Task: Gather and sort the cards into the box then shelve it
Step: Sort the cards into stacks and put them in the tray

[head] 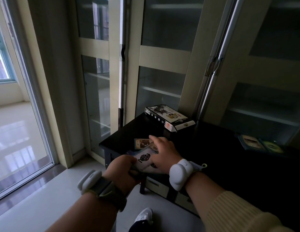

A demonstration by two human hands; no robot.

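The table (229, 148) is black. At about one o'clock from the hands, the box (169, 117) is white and black, with a grey ink-wash picture on its top, gold lettering, and a red round seal on its side. The stack of cards (146, 160) has a white back bearing a black round emblem with dark red marks. At twelve o'clock from it, a single card (141, 143) is tan with a brown picture. At three o'clock, far across the table, two cards (260, 144) are dark-bordered, one tan, one yellow-green. Both wristbands (178, 174) are white. The sleeve (238, 213) is cream, ribbed. The cabinet frames (164, 57) are pale cream. The shoe (145, 215) is white.
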